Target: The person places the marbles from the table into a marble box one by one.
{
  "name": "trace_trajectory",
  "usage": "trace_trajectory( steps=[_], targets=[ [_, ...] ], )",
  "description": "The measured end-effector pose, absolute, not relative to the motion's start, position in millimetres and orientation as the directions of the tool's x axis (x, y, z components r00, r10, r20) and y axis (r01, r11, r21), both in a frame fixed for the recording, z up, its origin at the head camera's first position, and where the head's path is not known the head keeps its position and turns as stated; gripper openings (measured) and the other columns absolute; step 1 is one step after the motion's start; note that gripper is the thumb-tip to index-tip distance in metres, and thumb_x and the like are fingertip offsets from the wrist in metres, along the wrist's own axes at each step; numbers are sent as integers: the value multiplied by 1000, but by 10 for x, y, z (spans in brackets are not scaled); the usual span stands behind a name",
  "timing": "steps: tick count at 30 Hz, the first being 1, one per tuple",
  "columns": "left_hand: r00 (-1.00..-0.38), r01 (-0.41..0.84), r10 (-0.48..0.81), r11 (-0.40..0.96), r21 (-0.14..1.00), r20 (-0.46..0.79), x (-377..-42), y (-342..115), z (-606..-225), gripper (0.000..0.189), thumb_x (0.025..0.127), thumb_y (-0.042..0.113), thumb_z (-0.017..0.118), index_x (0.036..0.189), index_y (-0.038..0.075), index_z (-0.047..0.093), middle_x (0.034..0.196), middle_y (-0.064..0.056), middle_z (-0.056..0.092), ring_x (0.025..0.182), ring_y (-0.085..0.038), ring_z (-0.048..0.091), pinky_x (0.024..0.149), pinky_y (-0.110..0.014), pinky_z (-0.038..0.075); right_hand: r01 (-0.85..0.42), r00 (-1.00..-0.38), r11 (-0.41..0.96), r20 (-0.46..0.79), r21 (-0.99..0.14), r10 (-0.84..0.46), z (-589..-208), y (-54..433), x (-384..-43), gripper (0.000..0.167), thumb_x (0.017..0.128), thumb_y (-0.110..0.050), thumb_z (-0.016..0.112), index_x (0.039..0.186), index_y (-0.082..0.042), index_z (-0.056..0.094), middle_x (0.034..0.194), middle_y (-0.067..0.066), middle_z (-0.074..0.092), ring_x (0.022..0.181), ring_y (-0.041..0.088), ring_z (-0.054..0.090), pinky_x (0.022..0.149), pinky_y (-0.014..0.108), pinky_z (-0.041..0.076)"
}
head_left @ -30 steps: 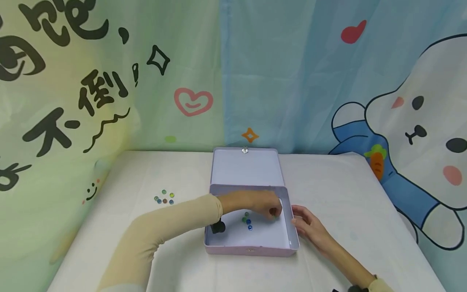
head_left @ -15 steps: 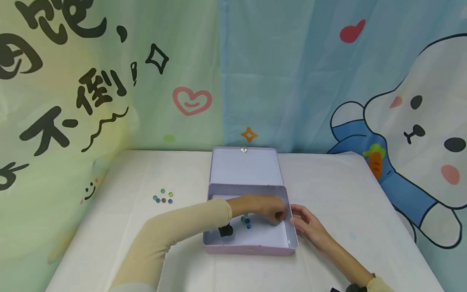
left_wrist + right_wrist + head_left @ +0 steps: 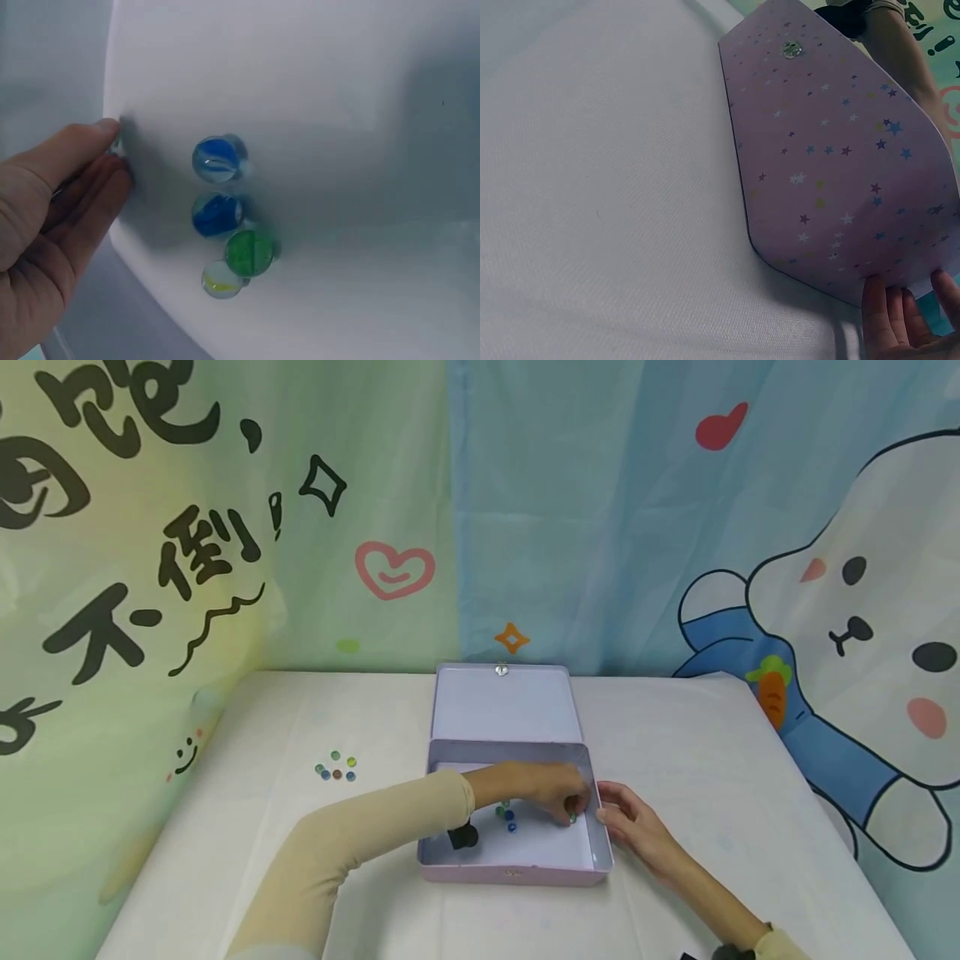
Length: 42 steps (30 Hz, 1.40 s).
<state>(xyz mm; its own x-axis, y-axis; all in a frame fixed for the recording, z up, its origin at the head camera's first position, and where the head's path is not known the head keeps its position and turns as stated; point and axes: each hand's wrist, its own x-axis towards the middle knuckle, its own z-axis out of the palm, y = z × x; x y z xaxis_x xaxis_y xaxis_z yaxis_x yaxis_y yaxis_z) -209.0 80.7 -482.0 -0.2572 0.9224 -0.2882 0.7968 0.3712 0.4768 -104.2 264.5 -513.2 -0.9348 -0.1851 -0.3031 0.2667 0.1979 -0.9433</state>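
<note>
"Marble [image 3: 572, 817]: where is it, and how will it handle?"

"Inside the box [image 3: 465, 873], by its right side, pinched in the fingers of the left hand [image 3: 553, 790]; the right hand's [image 3: 639, 828] fingers rest, extended, against that side's exterior. Likely hard, light, slippery: grip across its middle."

left sleeve [image 3: 341, 843]: long, beige, with wrinkles | its upper section [image 3: 277, 952]: paler | left wrist camera [image 3: 465, 836]: black, rounded | right sleeve [image 3: 780, 947]: also beige | right wrist camera [image 3: 732, 952]: black
</note>
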Motion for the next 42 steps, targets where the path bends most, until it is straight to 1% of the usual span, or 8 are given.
trace_trajectory(
  steps=[6,11,19,25,29,33,38,42],
  targets=[
    [-296,776,928,373,509,-227,-2179,596,-4720,26,85,17,75,108,8,67,98,1,68,84,-3,57,73,-6,43,276,-933,189,-310,-942,-182,-5152,2620,-1043,57,97,-19,55,145,2,31,146,26,36,107,-6,54,90,13,48],
    [-363,688,925,349,636,-115,-2303,240,-4437,25,89,18,71,111,7,69,99,1,70,86,-1,61,77,-10,49,281,-933,202,-316,-938,-173,-5159,2617,-1044,57,97,-20,55,145,1,31,146,25,38,106,-6,54,90,14,48],
    [-621,484,778,286,827,93,-2400,-679,-4197,19,91,19,67,109,11,70,97,-1,72,86,-11,68,81,-27,57,279,-939,208,-312,-938,-146,-5141,2598,-1050,56,97,-20,55,144,1,33,144,24,40,103,-8,54,88,14,48],
    [-809,279,584,275,920,71,-2344,-1508,-4271,24,95,17,63,116,6,65,104,-18,69,87,-21,71,82,-42,58,306,-932,211,-338,-928,-135,-5139,2556,-1054,56,96,-21,56,144,0,34,144,23,40,102,-9,54,88,13,48],
    [-877,255,480,397,882,37,-2239,-2014,-4370,26,96,22,62,117,7,64,107,-14,70,88,-14,71,81,-34,59,319,-929,217,-350,-923,-123,-5136,2527,-1052,56,96,-23,57,144,-1,35,145,21,41,103,-9,53,88,13,47],
    [-909,304,414,579,757,48,-2080,-2424,-4508,22,96,22,61,114,10,66,106,-11,71,92,-20,70,78,-28,57,321,-928,221,-352,-921,-122,-5145,2537,-1044,56,96,-23,56,144,-2,35,145,21,40,103,-10,53,88,12,47],
    [-910,396,389,708,585,145,-1940,-2748,-4738,17,91,6,65,106,1,69,103,-13,72,90,-26,68,76,-30,58,316,-926,215,-350,-924,-143,-5132,2583,-1043,58,97,-23,56,145,-2,33,147,21,39,105,-9,53,89,12,47],
    [-903,419,395,725,546,168,-1886,-2857,-4893,18,86,-3,66,104,-2,69,100,-15,71,86,-27,68,72,-32,58,311,-928,219,-345,-925,-142,-5119,2612,-1051,58,96,-23,56,145,-1,33,146,22,39,104,-8,53,88,12,47]
  ],
)
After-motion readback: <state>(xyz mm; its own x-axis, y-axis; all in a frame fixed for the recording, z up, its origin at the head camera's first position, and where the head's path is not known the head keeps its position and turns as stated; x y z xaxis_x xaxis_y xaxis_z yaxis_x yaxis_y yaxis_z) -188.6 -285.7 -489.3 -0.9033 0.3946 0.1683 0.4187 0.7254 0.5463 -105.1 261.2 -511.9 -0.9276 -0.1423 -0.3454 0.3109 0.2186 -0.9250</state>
